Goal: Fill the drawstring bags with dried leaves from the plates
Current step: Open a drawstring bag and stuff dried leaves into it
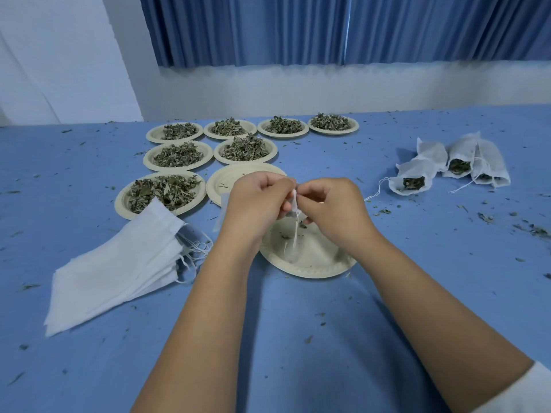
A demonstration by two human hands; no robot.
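- Surface: a table under a blue cloth (387,308), littered all over with small leaf fragments.
- Room: a pleated blue curtain (298,28) hangs behind the table, above a white wall (268,90).
- Stock, far left of centre: seven pale plates (148,160) set close together in rows, each heaped with dried leaves (176,155).
- An eighth plate, the empty plate (220,181), sits just behind the left hand and holds only crumbs.
- Left, near side: a fanned stack of flat white bags (119,263), unfilled, with loose strings trailing at its right end.
- Right, well apart from the plates: a cluster of filled bags (459,162) lying on their sides, leaves showing at the mouths.
- Work position: a near plate (316,260) lies directly below both hands, almost bare apart from a few scraps.
- Left hand (259,198): raised above the near plate, back of hand upward, fingers curled in and pinching the top of a small white drawstring bag (293,204).
- Right hand (328,204): opposite and almost touching the left, fingers likewise curled and pinching the same bag.
- The bag is mostly hidden between the two hands; its string (295,236) dangles toward the near plate.
- A white sleeve (524,391) shows at the right forearm.
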